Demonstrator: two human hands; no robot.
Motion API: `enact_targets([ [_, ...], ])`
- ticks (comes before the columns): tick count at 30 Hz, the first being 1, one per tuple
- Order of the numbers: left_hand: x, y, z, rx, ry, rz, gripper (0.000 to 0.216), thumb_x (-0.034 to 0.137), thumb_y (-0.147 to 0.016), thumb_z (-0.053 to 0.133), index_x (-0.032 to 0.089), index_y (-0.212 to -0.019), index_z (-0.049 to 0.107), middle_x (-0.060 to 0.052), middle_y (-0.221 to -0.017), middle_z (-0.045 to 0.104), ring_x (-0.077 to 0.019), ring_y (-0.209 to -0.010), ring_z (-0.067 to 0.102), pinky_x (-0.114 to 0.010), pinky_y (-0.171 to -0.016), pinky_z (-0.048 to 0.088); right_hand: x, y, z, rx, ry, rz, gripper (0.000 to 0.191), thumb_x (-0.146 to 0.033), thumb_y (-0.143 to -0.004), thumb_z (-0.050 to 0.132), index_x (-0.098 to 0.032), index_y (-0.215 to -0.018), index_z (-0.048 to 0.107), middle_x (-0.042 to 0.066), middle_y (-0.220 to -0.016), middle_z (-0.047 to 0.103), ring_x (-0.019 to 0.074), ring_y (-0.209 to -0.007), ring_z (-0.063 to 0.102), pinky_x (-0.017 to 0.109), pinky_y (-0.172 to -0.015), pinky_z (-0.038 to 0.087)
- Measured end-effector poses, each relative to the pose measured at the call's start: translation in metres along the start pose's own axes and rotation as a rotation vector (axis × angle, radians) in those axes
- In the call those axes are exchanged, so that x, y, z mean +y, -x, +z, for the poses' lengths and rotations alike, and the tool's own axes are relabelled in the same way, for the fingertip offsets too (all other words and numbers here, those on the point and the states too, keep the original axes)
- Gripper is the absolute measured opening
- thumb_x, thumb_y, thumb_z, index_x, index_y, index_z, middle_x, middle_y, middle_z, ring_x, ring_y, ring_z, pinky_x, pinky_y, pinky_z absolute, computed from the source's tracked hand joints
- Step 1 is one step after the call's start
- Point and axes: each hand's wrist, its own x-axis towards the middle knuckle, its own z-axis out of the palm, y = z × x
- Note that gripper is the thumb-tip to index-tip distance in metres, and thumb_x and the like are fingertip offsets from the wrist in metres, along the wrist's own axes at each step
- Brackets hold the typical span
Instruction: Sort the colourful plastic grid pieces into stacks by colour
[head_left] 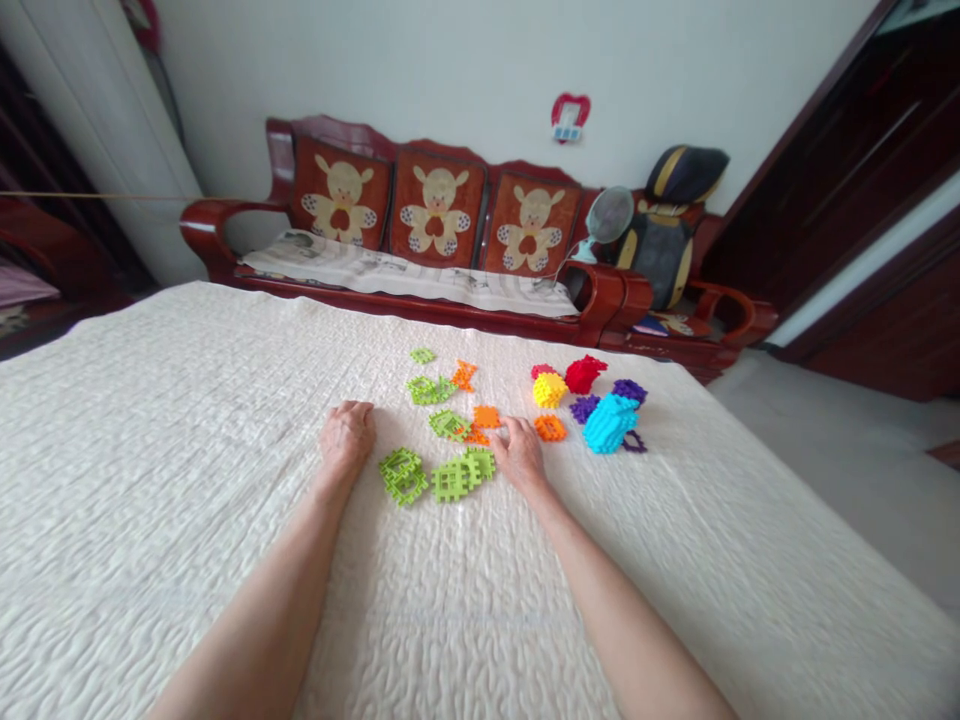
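Observation:
My left hand [349, 435] rests on the quilted cover with its fingers curled in, left of the green pieces, and nothing shows in it. My right hand [519, 452] lies low on the cover, thumb and fingers apart, beside a flat orange interlocking piece [486, 416]. Whether the fingertips touch it I cannot tell. Nearer to me are some green interlocking pieces [452, 482] and a green cluster [403, 476]. Another green piece [448, 425] lies between the hands. Right of my right hand is an orange piece [550, 428] with an open middle.
To the right stand joined blocks: light blue [609, 424], yellow [550, 390] and red [585, 374], with purple pieces [628, 391] around them. More green pieces [423, 356] lie farther back. Beyond the bed-like surface [187, 450] are a wooden sofa [214, 235] and a small fan [610, 215].

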Motion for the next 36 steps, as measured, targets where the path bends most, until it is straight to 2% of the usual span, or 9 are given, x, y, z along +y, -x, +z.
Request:
enact_targets([
  [4,-0.003,-0.002,0.003,0.011,0.026,-0.015,0.042,0.028,-0.095,0.037,0.02,-0.115,0.073,-0.013,-0.128,0.068,-0.0311,-0.114,0.058,-0.046,-0.096,0.05,-0.012,-0.022,-0.001,-0.053,0.042,0.213,0.03,-0.039,-0.085,0.066,-0.017,-0.105,0.069,0.014,-0.103,0.069,0.0274,-0.098,0.066,0.039,-0.09,0.052],
  [7,-0.002,-0.002,0.003,0.012,0.011,-0.024,0.042,0.028,-0.096,0.037,0.02,-0.116,0.073,-0.012,-0.128,0.068,-0.0314,-0.114,0.057,-0.046,-0.095,0.05,-0.024,-0.034,-0.002,-0.112,0.095,0.32,0.045,-0.049,-0.076,0.075,-0.019,-0.109,0.069,0.014,-0.107,0.066,0.0277,-0.094,0.068,0.038,-0.083,0.053],
  [10,-0.001,-0.002,0.002,0.0,-0.005,-0.023,0.041,0.026,-0.096,0.038,0.021,-0.116,0.073,-0.012,-0.128,0.067,-0.0306,-0.116,0.057,-0.045,-0.096,0.05,-0.034,-0.033,-0.003,-0.134,0.16,0.315,0.053,-0.052,-0.074,0.077,-0.019,-0.113,0.068,0.015,-0.11,0.064,0.0299,-0.097,0.067,0.039,-0.082,0.052],
  [14,0.001,-0.001,0.0,-0.019,-0.002,-0.018,0.04,0.024,-0.097,0.039,0.019,-0.117,0.073,-0.013,-0.129,0.067,-0.0309,-0.116,0.058,-0.046,-0.098,0.05,-0.04,-0.019,0.002,-0.03,0.163,0.259,0.039,-0.043,-0.082,0.07,-0.02,-0.113,0.068,0.014,-0.105,0.064,0.0289,-0.099,0.065,0.038,-0.083,0.051],
  [17,0.001,0.0,0.001,-0.008,0.002,-0.016,0.041,0.024,-0.096,0.038,0.018,-0.116,0.074,-0.015,-0.13,0.067,-0.0327,-0.117,0.058,-0.049,-0.098,0.05,-0.039,-0.011,0.006,0.036,0.112,0.247,0.038,-0.039,-0.082,0.069,-0.02,-0.115,0.067,0.013,-0.106,0.064,0.0281,-0.101,0.063,0.038,-0.085,0.051],
  [20,-0.002,-0.001,0.003,0.003,0.003,-0.005,0.043,0.026,-0.096,0.038,0.018,-0.116,0.075,-0.015,-0.13,0.067,-0.0339,-0.117,0.058,-0.05,-0.099,0.05,-0.03,-0.01,0.002,0.125,-0.012,0.201,0.042,-0.038,-0.082,0.067,-0.019,-0.119,0.063,0.012,-0.11,0.064,0.0269,-0.104,0.061,0.038,-0.09,0.052],
  [24,-0.006,-0.003,0.006,0.004,0.003,0.003,0.043,0.028,-0.094,0.038,0.019,-0.115,0.075,-0.016,-0.129,0.067,-0.035,-0.117,0.058,-0.052,-0.099,0.05,-0.004,-0.007,-0.024,0.356,-0.094,0.088,0.04,-0.036,-0.083,0.061,-0.018,-0.119,0.058,0.014,-0.114,0.061,0.0277,-0.112,0.057,0.044,-0.101,0.048],
  [27,-0.007,-0.004,0.007,0.002,-0.005,-0.005,0.042,0.028,-0.094,0.039,0.02,-0.115,0.075,-0.016,-0.13,0.066,-0.0359,-0.117,0.058,-0.053,-0.097,0.051,0.019,-0.002,-0.042,0.489,-0.066,0.147,0.035,-0.035,-0.082,0.058,-0.018,-0.113,0.058,0.015,-0.114,0.058,0.029,-0.113,0.054,0.047,-0.105,0.046],
  [36,-0.008,-0.006,0.008,0.005,-0.016,-0.023,0.04,0.028,-0.094,0.041,0.02,-0.114,0.075,-0.014,-0.128,0.068,-0.0355,-0.117,0.058,-0.053,-0.098,0.051,0.043,0.002,-0.045,0.451,-0.091,0.34,0.03,-0.029,-0.075,0.056,-0.016,-0.102,0.06,0.015,-0.107,0.058,0.03,-0.105,0.055,0.048,-0.104,0.046],
])
